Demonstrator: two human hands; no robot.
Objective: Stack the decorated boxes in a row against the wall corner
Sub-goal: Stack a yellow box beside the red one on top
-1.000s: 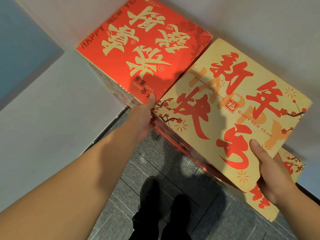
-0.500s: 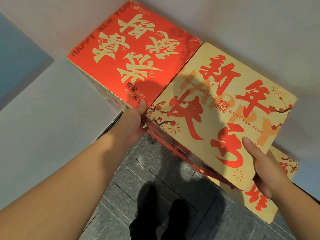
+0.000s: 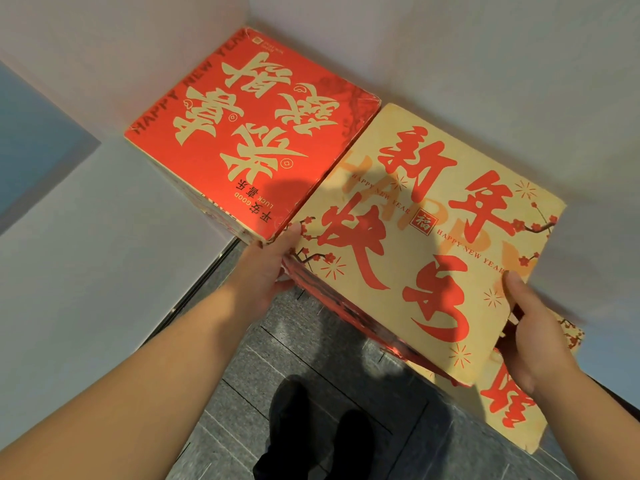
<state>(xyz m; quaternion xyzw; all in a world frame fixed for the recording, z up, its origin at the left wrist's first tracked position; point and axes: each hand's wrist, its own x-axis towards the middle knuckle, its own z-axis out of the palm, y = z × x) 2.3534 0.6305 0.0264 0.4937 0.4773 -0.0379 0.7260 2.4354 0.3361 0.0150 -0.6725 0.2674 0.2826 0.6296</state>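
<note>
Two hands hold the cream box (image 3: 433,244) with red lettering. The left hand (image 3: 266,271) grips its near-left corner and the right hand (image 3: 533,337) its near-right edge. Each thumb lies on the top face, with the fingers hidden below. This box sits edge to edge with the red box (image 3: 252,143), which fills the wall (image 3: 485,46) corner at far left. Another cream box (image 3: 512,410) shows partly beneath, near right. Dark shoes (image 3: 311,427) stand on the grey tiled floor (image 3: 398,427).

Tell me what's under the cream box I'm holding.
A lower box, cream with red characters, pokes out beneath the near right corner. The held box covers most of it, so whether they touch cannot be told.
</note>
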